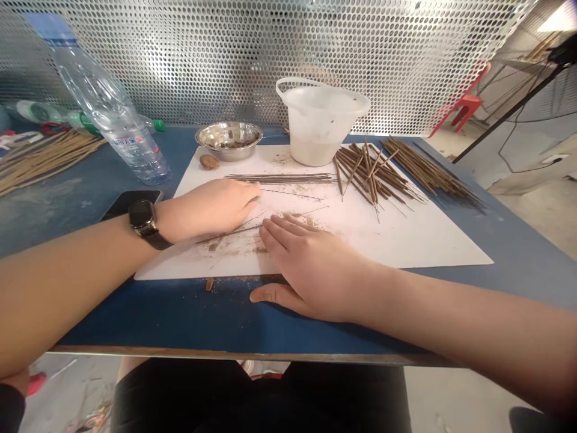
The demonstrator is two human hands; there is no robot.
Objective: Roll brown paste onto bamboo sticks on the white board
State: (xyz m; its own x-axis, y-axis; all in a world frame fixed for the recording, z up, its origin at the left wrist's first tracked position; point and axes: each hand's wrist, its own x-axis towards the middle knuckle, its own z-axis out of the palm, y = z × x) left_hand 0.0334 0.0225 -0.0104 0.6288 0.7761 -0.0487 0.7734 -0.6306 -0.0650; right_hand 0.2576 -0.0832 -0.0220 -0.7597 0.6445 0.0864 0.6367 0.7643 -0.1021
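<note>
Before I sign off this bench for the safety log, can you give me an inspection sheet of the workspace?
Surface: blue table with a white sheet, dusted with brown powder.
Job's things: thin stick under the hands; row of bare sticks; pile of coated sticks; white bucket; metal bowl.
Clutter: water bottle, phone, stick bundle at left.
Hands: left hand and right hand both flat, fingers open, on the sheet.
Cables: thin dark cable on the floor at right.
Surroundings: perforated metal screen behind; red chair beyond.
</note>
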